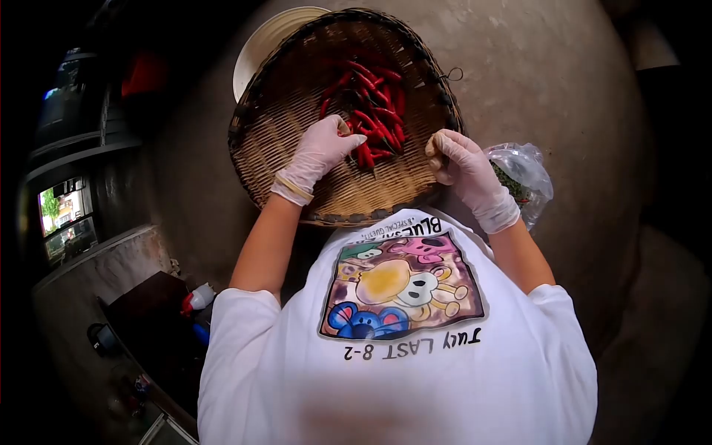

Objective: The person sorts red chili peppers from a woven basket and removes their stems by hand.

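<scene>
A round woven bamboo basket (274,152) lies in front of me, with a heap of red chili peppers (386,115) in it. My left hand (320,148), in a thin whitish glove, is over the basket at the left edge of the heap. Its fingers are curled in, and the thumb points at the peppers; whatever they grip is hidden. Gloved too, my right hand (463,165) is raised at the basket's right rim. Its fingertips are pinched together, and I cannot make out anything between them.
A clear plastic bag (523,174) with something green inside stands right of my right hand. Behind the basket's upper left rim shows a pale round basin (256,48). Grey concrete floor (549,74) surrounds them. A dark low table or bench (148,304) is at the left.
</scene>
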The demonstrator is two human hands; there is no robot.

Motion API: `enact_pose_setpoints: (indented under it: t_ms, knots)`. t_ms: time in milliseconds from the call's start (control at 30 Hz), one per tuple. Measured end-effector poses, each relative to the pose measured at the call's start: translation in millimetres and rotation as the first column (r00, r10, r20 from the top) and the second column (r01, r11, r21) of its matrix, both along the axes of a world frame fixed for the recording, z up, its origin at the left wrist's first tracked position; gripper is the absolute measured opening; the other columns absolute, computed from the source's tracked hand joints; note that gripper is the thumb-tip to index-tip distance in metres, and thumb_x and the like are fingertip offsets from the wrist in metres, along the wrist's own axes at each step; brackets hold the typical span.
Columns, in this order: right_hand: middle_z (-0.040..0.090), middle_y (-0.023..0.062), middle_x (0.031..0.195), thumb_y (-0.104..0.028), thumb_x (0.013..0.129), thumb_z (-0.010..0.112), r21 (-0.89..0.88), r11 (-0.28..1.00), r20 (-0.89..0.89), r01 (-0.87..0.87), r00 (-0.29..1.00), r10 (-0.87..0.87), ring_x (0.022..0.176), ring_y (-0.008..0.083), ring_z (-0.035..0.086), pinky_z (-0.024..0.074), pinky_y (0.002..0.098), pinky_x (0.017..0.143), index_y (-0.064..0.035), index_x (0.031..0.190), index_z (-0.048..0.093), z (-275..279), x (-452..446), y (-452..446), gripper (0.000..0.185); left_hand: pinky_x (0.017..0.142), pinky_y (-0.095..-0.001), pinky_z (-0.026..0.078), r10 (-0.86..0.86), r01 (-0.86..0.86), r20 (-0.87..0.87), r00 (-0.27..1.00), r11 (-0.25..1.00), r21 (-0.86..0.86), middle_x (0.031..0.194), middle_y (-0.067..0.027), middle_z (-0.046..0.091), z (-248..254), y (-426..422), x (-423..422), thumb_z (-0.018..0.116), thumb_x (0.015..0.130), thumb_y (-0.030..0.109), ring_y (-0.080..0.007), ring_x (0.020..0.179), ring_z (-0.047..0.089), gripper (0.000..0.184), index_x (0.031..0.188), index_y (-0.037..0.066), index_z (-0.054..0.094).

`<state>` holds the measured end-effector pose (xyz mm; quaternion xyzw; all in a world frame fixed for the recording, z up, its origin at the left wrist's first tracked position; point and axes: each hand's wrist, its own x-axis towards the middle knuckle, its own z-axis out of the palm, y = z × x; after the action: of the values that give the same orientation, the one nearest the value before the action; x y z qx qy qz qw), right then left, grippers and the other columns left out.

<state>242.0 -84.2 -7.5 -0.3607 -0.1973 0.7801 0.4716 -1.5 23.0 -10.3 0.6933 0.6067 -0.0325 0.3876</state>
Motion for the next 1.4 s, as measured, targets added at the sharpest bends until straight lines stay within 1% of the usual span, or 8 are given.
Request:
enact_pose_setpoints:
  t_ms: [33, 67, 333, 600, 667, 767, 1233, 1400]
  knots:
    - [0.049, -0.0021, 0.070, -0.029, 0.090, 0.055, 0.005, 1.000, 0.010, -0.005, 1.000, 0.005, 0.057, 0.0055, 0.041, 0.0296, 0.0189, 0.048, -0.0065, 0.085, 0.055, -0.2, -0.8, -0.4, 0.023, 0.060, -0.0327, 0.048, -0.085, 0.127, -0.266, 0.960, 0.981, 0.145, 0.072, -0.0090, 0.061, 12.0, -6.0, 8.2, 0.071, 0.072, 0.045, -0.0216, 0.064, 0.059, 0.049, 0.089, 0.001, 0.057]
    - [0.049, -0.0021, 0.070, -0.029, 0.090, 0.055, 0.011, 1.000, 0.020, -0.010, 1.000, 0.010, 0.056, 0.0055, 0.041, 0.0297, 0.0188, 0.048, -0.0063, 0.085, 0.055, -2.1, -1.9, -1.2, 0.023, 0.071, -0.0390, 0.048, -0.084, 0.114, -0.349, 0.933, 0.991, 0.066, 0.077, -0.0146, 0.063, 22.0, -7.9, 14.5, 0.068, 0.065, 0.061, -0.0292, 0.075, 0.062, 0.064, 0.085, 0.001, 0.059]
    - [0.051, -0.0025, 0.067, -0.029, 0.091, 0.054, 0.090, 0.992, 0.210, -0.087, 0.975, 0.067, 0.056, 0.0056, 0.044, 0.0319, 0.0191, 0.048, -0.0055, 0.084, 0.056, -4.9, -11.0, -2.9, 0.024, 0.074, -0.0401, 0.050, -0.153, 0.189, -0.460, 0.874, 0.981, 0.032, 0.086, -0.0168, 0.065, 12.8, -17.0, 36.2, 0.065, 0.066, 0.059, -0.0309, 0.084, 0.063, 0.060, 0.086, 0.003, 0.065]
    - [0.050, -0.0015, 0.071, -0.026, 0.091, 0.054, 0.118, 0.988, 0.221, -0.099, 0.973, 0.071, 0.056, 0.0065, 0.042, 0.0330, 0.0190, 0.049, -0.0056, 0.084, 0.055, 1.1, -13.4, -5.7, 0.021, 0.069, -0.0324, 0.049, -0.130, 0.121, -0.278, 0.952, 0.991, -0.051, 0.078, -0.0132, 0.064, -8.0, -5.2, 20.0, 0.068, 0.064, 0.028, -0.0235, 0.075, 0.063, 0.039, 0.091, 0.001, 0.063]
    - [0.050, -0.0021, 0.067, -0.027, 0.092, 0.052, 0.138, 0.983, 0.236, -0.118, 0.968, 0.083, 0.056, 0.0060, 0.043, 0.0326, 0.0197, 0.050, -0.0045, 0.086, 0.056, -1.6, -13.0, -5.5, 0.023, 0.062, -0.0277, 0.047, 0.089, -0.082, 0.017, 0.996, 0.964, -0.255, 0.072, -0.0090, 0.061, -3.8, -2.4, 13.7, 0.069, 0.065, 0.022, -0.0176, 0.067, 0.060, 0.031, 0.088, 0.002, 0.063]
    - [0.050, -0.0024, 0.065, -0.027, 0.092, 0.051, 0.140, 0.983, 0.245, -0.117, 0.966, 0.080, 0.055, 0.0058, 0.042, 0.0321, 0.0201, 0.050, -0.0037, 0.087, 0.057, -1.2, -13.2, -6.4, 0.025, 0.052, -0.0208, 0.042, 0.385, -0.174, 0.364, 0.848, 0.851, -0.495, 0.070, -0.0012, 0.056, 18.4, -4.0, 8.5, 0.070, 0.071, 0.014, -0.0079, 0.057, 0.050, 0.021, 0.087, 0.003, 0.060]
    - [0.054, -0.0026, 0.074, -0.029, 0.092, 0.055, 0.036, 0.982, 0.464, -0.188, 0.873, 0.150, 0.059, 0.0023, 0.047, 0.0359, 0.0163, 0.051, -0.0053, 0.099, 0.054, 7.4, -47.2, 15.3, 0.025, 0.044, -0.0159, 0.036, 0.334, -0.040, 0.458, 0.824, 0.840, -0.541, 0.070, 0.0027, 0.055, 69.6, -32.7, 14.6, 0.070, 0.076, 0.025, -0.0032, 0.051, 0.048, 0.031, 0.094, 0.004, 0.059]
    - [0.049, -0.0044, 0.071, -0.026, 0.093, 0.053, 0.239, 0.922, 0.274, -0.306, 0.932, 0.238, 0.063, 0.0025, 0.043, 0.0366, 0.0173, 0.054, -0.0045, 0.088, 0.057, 6.9, -44.8, 14.3, 0.022, 0.049, -0.0172, 0.039, 0.254, 0.097, 0.440, 0.861, 0.769, -0.633, 0.074, 0.0008, 0.057, 68.4, -25.8, 7.7, 0.067, 0.078, 0.023, -0.0040, 0.057, 0.050, 0.027, 0.093, 0.002, 0.060]
